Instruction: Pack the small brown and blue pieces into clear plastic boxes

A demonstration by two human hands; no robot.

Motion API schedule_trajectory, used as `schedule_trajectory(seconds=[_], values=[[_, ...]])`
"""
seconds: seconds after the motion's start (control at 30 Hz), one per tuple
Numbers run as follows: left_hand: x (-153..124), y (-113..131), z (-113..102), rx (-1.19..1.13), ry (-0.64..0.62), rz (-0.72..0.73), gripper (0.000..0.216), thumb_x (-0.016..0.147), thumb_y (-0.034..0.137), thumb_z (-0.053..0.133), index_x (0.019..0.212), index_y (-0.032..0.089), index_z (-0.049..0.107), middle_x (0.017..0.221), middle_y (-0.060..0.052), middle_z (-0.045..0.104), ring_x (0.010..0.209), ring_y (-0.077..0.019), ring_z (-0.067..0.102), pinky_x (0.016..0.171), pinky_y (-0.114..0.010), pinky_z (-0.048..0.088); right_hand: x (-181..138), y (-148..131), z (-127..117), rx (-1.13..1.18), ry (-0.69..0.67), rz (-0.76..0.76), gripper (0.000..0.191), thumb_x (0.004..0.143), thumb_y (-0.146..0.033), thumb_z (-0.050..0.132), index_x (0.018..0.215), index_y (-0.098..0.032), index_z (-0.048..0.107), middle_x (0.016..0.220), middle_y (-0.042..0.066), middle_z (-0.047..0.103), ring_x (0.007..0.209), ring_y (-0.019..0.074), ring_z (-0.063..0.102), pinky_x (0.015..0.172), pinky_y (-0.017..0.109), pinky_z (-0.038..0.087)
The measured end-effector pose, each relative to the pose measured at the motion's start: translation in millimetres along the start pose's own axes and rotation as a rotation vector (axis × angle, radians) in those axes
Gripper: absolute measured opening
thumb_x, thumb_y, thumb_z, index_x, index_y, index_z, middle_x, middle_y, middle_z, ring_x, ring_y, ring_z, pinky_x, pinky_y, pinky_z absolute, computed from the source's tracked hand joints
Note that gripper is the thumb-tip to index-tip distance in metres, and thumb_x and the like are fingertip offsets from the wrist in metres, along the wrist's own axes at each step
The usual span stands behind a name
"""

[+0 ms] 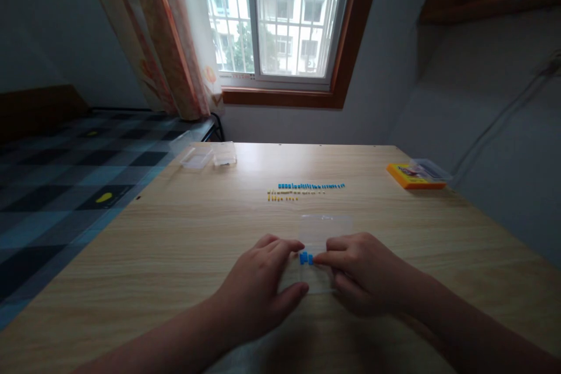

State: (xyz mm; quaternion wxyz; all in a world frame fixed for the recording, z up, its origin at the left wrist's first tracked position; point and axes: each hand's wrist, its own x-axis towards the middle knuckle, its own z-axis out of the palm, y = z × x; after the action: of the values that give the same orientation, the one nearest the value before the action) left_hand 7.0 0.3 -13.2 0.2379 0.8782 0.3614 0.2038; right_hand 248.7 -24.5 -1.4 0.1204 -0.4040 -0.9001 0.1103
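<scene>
A few small blue blocks lie close together on a clear plastic sheet or lid in the lower middle of the head view. My left hand rests to their left, thumb and fingers spread apart around that side, with a fingertip just above the blocks. From the right, my right hand points its outstretched index finger at the rightmost blue block, seemingly touching it. Its other fingers are partly curled, and nothing shows gripped in them. Farther back, a row of small blue pieces lies above rows of small yellowish pieces.
Two clear plastic boxes stand at the table's far left corner. A yellow-orange box with a clear lid on it sits at the right edge of the wooden table. A bed with a checked cover is on the left; a window is ahead.
</scene>
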Motion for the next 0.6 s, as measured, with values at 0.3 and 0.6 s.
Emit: schedule_trajectory(seconds=[0.3, 0.6], values=[[-1.4, 1.3, 0.1, -0.01, 0.011, -0.006, 0.043, 0.079, 0.029, 0.069, 0.12, 0.021, 0.059, 0.113, -0.008, 0.068, 0.109, -0.0273, 0.06, 0.094, -0.044, 0.05, 2.5, -4.7, -1.8, -0.007, -0.001, 0.045, 0.034, 0.08, -0.016, 0.049, 0.107, -0.021, 0.07, 0.084, 0.003, 0.064, 0.067, 0.0155, 0.055, 0.062, 0.029, 0.035], [-2.1, 2.5, -0.4, -0.012, 0.003, -0.007, 0.042, 0.079, 0.029, 0.069, 0.119, 0.021, 0.06, 0.113, -0.008, 0.068, 0.109, -0.0271, 0.06, 0.094, -0.044, 0.05, 2.4, -4.6, -0.8, -0.004, 0.008, 0.052, 0.029, 0.079, -0.015, 0.05, 0.1, -0.02, 0.07, 0.083, 0.003, 0.065, 0.067, 0.0157, 0.056, 0.062, 0.029, 0.036]])
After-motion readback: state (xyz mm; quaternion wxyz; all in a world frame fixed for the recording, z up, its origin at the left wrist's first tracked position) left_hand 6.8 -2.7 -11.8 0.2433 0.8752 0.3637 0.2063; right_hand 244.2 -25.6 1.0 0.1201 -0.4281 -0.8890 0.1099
